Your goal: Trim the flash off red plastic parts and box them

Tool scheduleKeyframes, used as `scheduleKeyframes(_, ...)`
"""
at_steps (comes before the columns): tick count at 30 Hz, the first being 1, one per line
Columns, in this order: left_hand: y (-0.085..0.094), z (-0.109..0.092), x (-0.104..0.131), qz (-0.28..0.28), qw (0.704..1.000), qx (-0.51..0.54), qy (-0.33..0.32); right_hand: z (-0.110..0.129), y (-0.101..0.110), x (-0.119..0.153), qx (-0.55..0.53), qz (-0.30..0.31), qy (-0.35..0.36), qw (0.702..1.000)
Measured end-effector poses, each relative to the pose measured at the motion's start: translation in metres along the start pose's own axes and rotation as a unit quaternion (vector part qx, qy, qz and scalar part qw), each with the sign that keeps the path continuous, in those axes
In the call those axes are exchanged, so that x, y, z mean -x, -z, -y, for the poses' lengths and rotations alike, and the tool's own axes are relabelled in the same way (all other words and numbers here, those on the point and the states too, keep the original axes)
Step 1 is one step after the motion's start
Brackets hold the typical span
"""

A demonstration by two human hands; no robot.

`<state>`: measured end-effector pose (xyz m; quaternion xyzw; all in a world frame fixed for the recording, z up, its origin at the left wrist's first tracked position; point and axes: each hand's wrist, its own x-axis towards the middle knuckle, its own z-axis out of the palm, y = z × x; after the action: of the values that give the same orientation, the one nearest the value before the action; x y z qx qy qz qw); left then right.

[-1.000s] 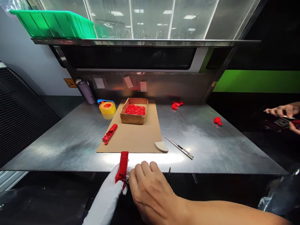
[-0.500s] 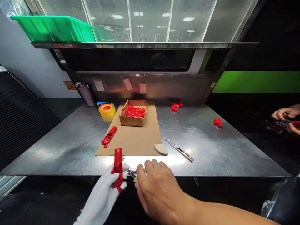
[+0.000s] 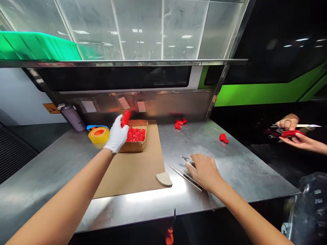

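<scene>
My left hand point(image 3: 118, 135), in a white glove, is closed on a red plastic tubular part point(image 3: 125, 118). It holds the part over the left side of a cardboard box point(image 3: 135, 147) filled with small red pieces point(image 3: 136, 134). At the right, my bare right hand point(image 3: 205, 168) is wrapped round a pair of nippers point(image 3: 187, 160), low over the metal table, jaws pointing left. Just left of that hand lies a slim utility knife point(image 3: 185, 177). A cream fan-shaped pad point(image 3: 164, 179) rests on the cardboard sheet point(image 3: 153, 163). My left forearm covers part of the sheet.
Yellow tape point(image 3: 99, 135) and a purple bottle point(image 3: 72, 117) stand at the back left. Red scraps point(image 3: 180, 123) and another red piece point(image 3: 224, 138) lie on the metal table point(image 3: 237, 170). A green bin point(image 3: 38, 47) sits on the shelf. Another person's hands point(image 3: 293, 134) work at the far right.
My left hand has carried the red part forward, from the table's front edge to over the box. My right hand has moved right and forward with the nippers. The view has turned right.
</scene>
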<state>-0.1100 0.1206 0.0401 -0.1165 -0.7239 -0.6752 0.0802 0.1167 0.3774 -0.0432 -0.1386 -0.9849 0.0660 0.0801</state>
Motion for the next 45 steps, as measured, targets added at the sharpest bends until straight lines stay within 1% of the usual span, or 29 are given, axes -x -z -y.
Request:
scheduleKeyframes(1, -0.003, 0.002, -0.014, -0.013, 1.000, -0.013, -0.014, -0.009, -0.006, -0.002, 0.002, 0.001, -0.009, 1.000)
scheduleKeyframes(2, -0.003, 0.003, -0.024, -0.021, 0.999, -0.019, -0.023, -0.016, -0.011, -0.004, 0.004, 0.004, -0.015, 1.000)
scheduleKeyframes(3, -0.002, 0.004, -0.028, -0.024, 0.999, -0.020, -0.026, -0.023, -0.015, -0.004, 0.005, 0.008, -0.018, 1.000)
scheduleKeyframes(4, 0.001, 0.005, -0.027, -0.020, 0.999, -0.017, -0.025, -0.027, -0.018, -0.004, 0.007, 0.010, -0.018, 1.000)
scheduleKeyframes(5, 0.005, 0.005, -0.021, -0.008, 1.000, -0.009, -0.017, -0.030, -0.020, -0.003, 0.009, 0.011, -0.018, 1.000)
scheduleKeyframes(7, 0.016, 0.004, 0.003, 0.029, 0.999, 0.020, 0.013, -0.029, -0.020, -0.001, 0.015, 0.001, -0.013, 1.000)
scheduleKeyframes(9, 0.028, 0.003, 0.037, 0.071, 0.994, 0.059, 0.056, -0.022, -0.015, 0.002, 0.018, -0.011, 0.016, 1.000)
scheduleKeyframes(11, 0.041, 0.001, 0.076, 0.096, 0.984, 0.111, 0.106, -0.010, -0.010, 0.004, 0.017, 0.002, 0.063, 0.998)
scheduleKeyframes(12, 0.046, 0.000, 0.095, 0.097, 0.971, 0.163, 0.146, -0.003, -0.009, 0.005, 0.016, 0.017, 0.084, 0.996)
scheduleKeyframes(14, 0.057, -0.003, 0.130, 0.080, 0.947, 0.229, 0.211, 0.008, -0.008, 0.007, 0.018, 0.048, 0.104, 0.993)
scheduleKeyframes(16, 0.065, -0.005, 0.157, 0.058, 0.929, 0.266, 0.252, 0.016, -0.011, 0.008, 0.022, 0.060, 0.107, 0.992)
scheduleKeyframes(19, 0.076, -0.007, 0.187, 0.039, 0.913, 0.291, 0.285, 0.022, -0.015, 0.008, 0.019, 0.067, 0.109, 0.992)
scheduleKeyframes(21, 0.082, -0.008, 0.202, 0.041, 0.905, 0.304, 0.296, 0.026, -0.013, 0.009, 0.011, 0.067, 0.107, 0.992)
scheduleKeyframes(24, 0.091, -0.007, 0.224, 0.057, 0.891, 0.320, 0.317, 0.040, 0.001, 0.017, -0.029, 0.045, 0.116, 0.992)
scheduleKeyframes(26, 0.097, -0.006, 0.239, 0.074, 0.883, 0.318, 0.336, 0.057, 0.012, 0.027, -0.102, 0.028, 0.142, 0.984)
scheduleKeyframes(28, 0.100, -0.005, 0.254, 0.088, 0.878, 0.314, 0.351, 0.078, 0.020, 0.038, -0.229, 0.028, 0.171, 0.958)
scheduleKeyframes(29, 0.100, -0.004, 0.260, 0.092, 0.875, 0.313, 0.358, 0.089, 0.022, 0.043, -0.300, 0.038, 0.181, 0.936)
scheduleKeyframes(31, 0.100, -0.003, 0.272, 0.100, 0.867, 0.317, 0.372, 0.110, 0.019, 0.052, -0.426, 0.073, 0.190, 0.882)
scheduleKeyframes(34, 0.096, -0.001, 0.285, 0.125, 0.853, 0.320, 0.393, 0.135, 0.007, 0.060, -0.547, 0.153, 0.180, 0.803)
scheduleKeyframes(36, 0.093, -0.001, 0.292, 0.139, 0.848, 0.317, 0.402, 0.145, -0.002, 0.062, -0.609, 0.209, 0.171, 0.746)
scheduleKeyframes(38, 0.090, -0.002, 0.298, 0.149, 0.844, 0.313, 0.409, 0.152, -0.009, 0.063, -0.652, 0.246, 0.164, 0.699)
scheduleKeyframes(39, 0.089, -0.002, 0.301, 0.152, 0.844, 0.310, 0.409, 0.155, -0.011, 0.064, -0.666, 0.255, 0.162, 0.683)
scheduleKeyframes(41, 0.086, -0.004, 0.305, 0.160, 0.849, 0.299, 0.406, 0.158, -0.015, 0.065, -0.682, 0.264, 0.157, 0.663)
scheduleKeyframes(43, 0.083, -0.004, 0.307, 0.169, 0.863, 0.270, 0.393, 0.159, -0.017, 0.067, -0.689, 0.273, 0.154, 0.654)
scheduleKeyframes(45, 0.080, -0.001, 0.307, 0.183, 0.883, 0.232, 0.366, 0.159, -0.018, 0.069, -0.693, 0.279, 0.152, 0.647)
